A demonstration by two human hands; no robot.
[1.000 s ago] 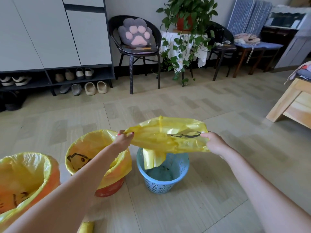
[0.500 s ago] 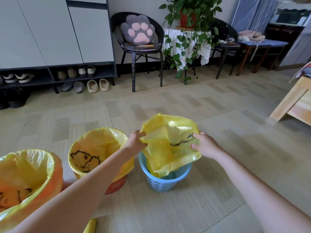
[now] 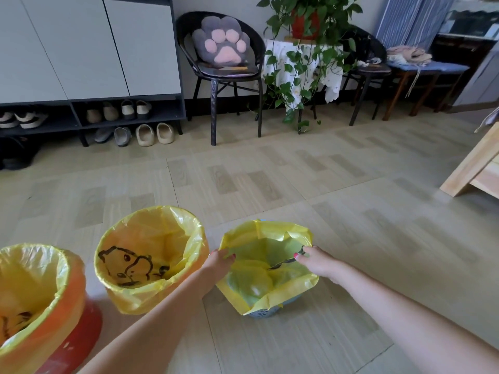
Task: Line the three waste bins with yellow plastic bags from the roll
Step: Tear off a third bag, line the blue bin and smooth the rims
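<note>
Both hands on it: left hand (image 3: pixel 220 261) and right hand (image 3: pixel 317 261) each grip the yellow bag (image 3: pixel 259 276), pinching its rim, draped inside the blue bin (image 3: pixel 266 312), right of the middle lined bin (image 3: pixel 151 255).

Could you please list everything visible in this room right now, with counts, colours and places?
Waste bins lined with yellow plastic bags: two, red bases, floor at left.
Small blue mesh plastic bin: one, floor centre, mostly covered by its bag.
Yellow plastic bag being fitted: one, draped over the blue bin's rim.
Black round chairs: two, by the wall.
Grey and pink paw-shaped cushion: one, on the left chair.
Green trailing plant in red pot: one, on a cloth-covered stand.
Shoes and slippers: several pairs, in and under the dark shoe rack.
Hands: left hand and right hand, each gripping the bag's edge.
</note>
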